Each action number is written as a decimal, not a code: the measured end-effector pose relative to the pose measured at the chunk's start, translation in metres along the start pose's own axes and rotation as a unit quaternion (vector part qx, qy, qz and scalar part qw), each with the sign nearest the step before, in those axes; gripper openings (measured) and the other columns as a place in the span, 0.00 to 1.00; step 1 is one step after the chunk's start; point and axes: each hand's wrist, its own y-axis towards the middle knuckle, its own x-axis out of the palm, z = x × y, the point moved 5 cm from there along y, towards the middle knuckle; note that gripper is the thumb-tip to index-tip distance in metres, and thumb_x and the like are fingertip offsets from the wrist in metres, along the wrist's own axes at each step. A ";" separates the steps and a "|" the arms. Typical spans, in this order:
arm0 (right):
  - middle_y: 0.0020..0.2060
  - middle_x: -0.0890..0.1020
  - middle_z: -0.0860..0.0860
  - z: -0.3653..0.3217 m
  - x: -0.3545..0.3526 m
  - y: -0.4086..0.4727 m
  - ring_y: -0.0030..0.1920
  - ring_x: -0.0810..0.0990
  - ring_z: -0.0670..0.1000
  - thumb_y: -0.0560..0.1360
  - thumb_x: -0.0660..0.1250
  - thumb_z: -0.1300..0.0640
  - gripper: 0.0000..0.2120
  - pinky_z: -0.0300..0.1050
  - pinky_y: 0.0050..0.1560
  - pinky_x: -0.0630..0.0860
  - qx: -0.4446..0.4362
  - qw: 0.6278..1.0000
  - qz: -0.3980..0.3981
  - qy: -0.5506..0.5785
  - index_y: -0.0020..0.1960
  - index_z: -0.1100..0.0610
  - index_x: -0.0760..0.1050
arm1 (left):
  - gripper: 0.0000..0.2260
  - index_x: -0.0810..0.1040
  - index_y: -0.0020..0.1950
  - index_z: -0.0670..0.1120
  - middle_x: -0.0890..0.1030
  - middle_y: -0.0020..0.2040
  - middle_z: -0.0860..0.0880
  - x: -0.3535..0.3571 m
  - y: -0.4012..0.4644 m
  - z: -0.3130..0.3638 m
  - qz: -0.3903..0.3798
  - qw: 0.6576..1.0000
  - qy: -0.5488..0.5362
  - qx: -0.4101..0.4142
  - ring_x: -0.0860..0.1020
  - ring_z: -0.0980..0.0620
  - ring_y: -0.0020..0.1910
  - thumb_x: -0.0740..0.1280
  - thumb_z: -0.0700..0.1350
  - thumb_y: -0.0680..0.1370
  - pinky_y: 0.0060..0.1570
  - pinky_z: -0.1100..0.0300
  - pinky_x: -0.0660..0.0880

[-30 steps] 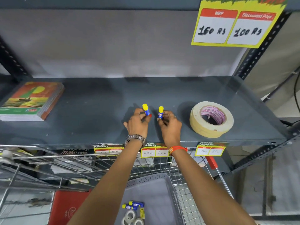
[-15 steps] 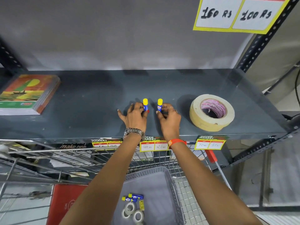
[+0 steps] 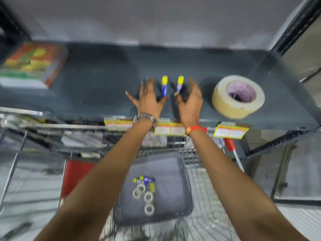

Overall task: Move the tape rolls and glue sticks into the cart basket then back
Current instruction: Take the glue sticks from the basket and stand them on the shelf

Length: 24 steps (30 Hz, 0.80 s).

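On the far left of the shelf (image 3: pixel 104 70) lay a stack of notebooks (image 3: pixel 33 63), no part of my job. My left hand (image 3: pixel 149 100) was over the shelf's front half with its fingers spread wide and holding nothing. Just beyond its fingertips one glue stick (image 3: pixel 164 86) stood upright on its base, yellow cap on top. A second glue stick (image 3: pixel 179 85) stood just beside it to the right, tilted a little, as far as the motion blur let me tell. My right hand (image 3: pixel 189 101) was loose and half curled next to that stick; I could not tell whether a fingertip touched its lower end, but I was not gripping it. Further right on the shelf sat a big roll of masking tape (image 3: pixel 238 96), well apart from my hands.

Below the shelf edge, in the cart (image 3: pixel 208 171), the grey basket (image 3: pixel 184 171) held more of the work. Two or three glue sticks (image 3: pixel 145 180) lay in a cluster toward its left side, and just in front of them were three small clear tape rolls (image 3: pixel 145 197), some touching.

I judged that I was partway through the return leg: two glue sticks and the large roll were on the shelf, and everything in the basket was left to carry up. My next reach would be down into the basket, with both hands free for it.
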 end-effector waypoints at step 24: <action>0.51 0.80 0.64 0.213 0.159 -0.266 0.55 0.75 0.64 0.68 0.65 0.70 0.13 0.54 0.51 0.75 0.002 0.835 -0.494 -0.241 0.52 0.65 0.76 | 0.19 0.81 0.49 0.35 0.81 0.50 0.32 0.177 -0.211 -0.314 -0.218 0.880 -0.024 -0.420 0.79 0.38 0.52 0.69 0.52 0.72 0.50 0.49 0.75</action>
